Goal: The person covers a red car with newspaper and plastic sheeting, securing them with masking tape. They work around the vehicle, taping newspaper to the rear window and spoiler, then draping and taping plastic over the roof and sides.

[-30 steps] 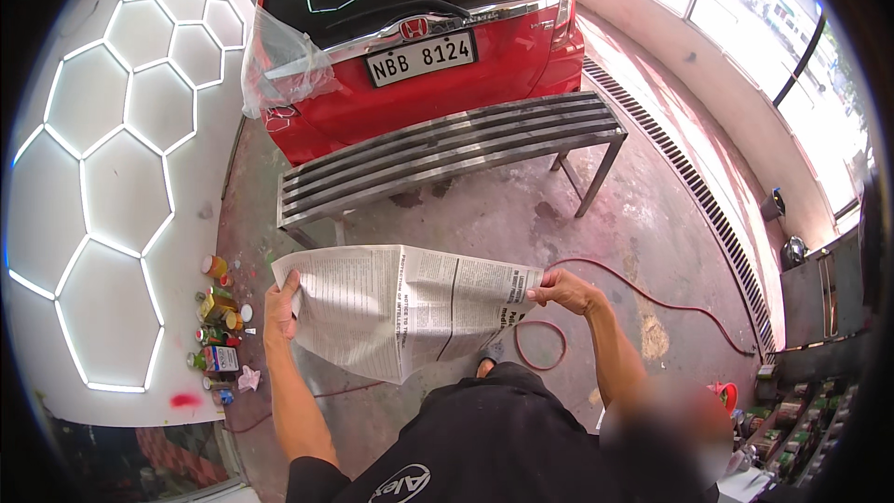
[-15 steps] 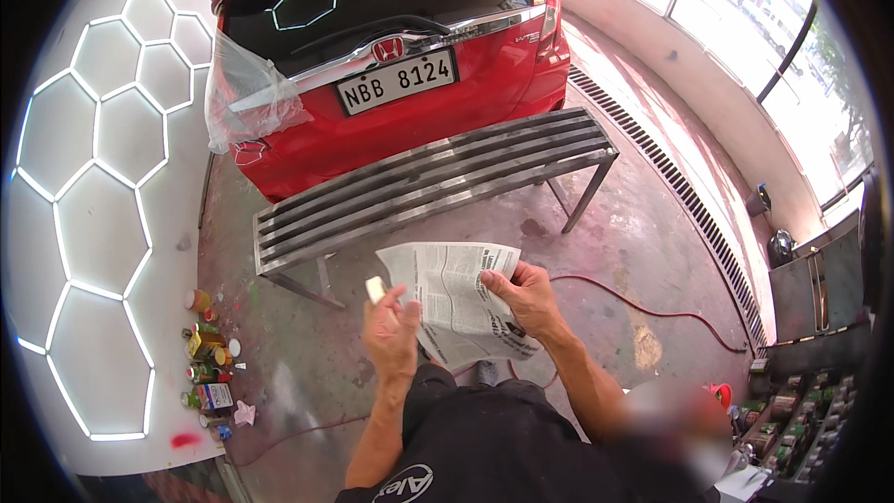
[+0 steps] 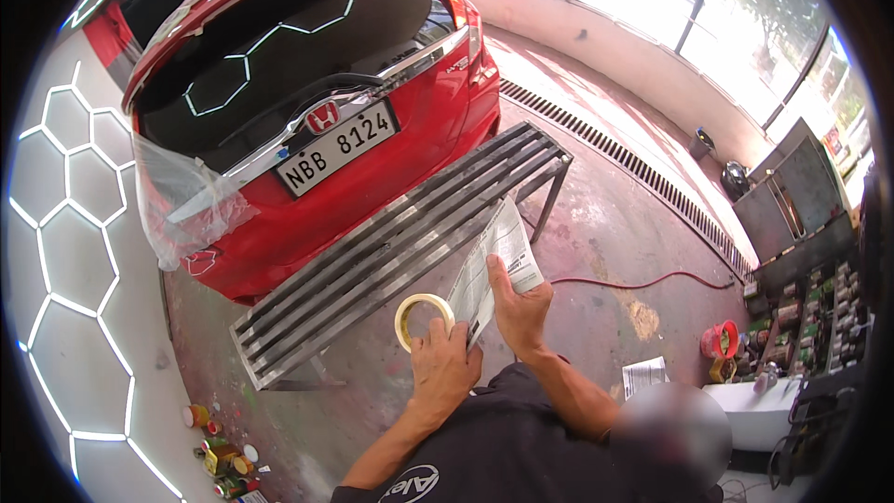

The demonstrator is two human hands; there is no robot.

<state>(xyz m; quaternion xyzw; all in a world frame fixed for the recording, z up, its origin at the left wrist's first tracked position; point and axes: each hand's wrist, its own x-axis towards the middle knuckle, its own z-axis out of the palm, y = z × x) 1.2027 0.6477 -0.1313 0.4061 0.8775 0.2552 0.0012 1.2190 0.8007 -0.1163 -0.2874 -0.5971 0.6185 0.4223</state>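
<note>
A sheet of newspaper (image 3: pixel 507 251) hangs in front of my body, tilted and seen partly edge-on. My right hand (image 3: pixel 521 312) grips it, thumb on the printed face and fingers behind. My left hand (image 3: pixel 441 368) is closed around the near side of a pale yellow roll of masking tape (image 3: pixel 402 321), whose round hole shows. The fingertips of that hand also meet the lower left edge of the newspaper. Beyond both hands stands a slatted metal bench (image 3: pixel 391 265). Behind it is the rear of a red car (image 3: pixel 410 144), with clear plastic film (image 3: pixel 182 210) over its left corner.
A red hose (image 3: pixel 643 281) lies on the floor to the right. Paint cans (image 3: pixel 223 456) stand at the lower left, and shelves of cans (image 3: pixel 810 321) at the right beside a red bucket (image 3: pixel 719 340). A floor grate (image 3: pixel 615 163) runs along the far wall.
My left hand has come rightward to the newspaper's edge, and the tape roll now shows its full ring. The newspaper has turned from nearly flat to steeply tilted. The whole view has swung right.
</note>
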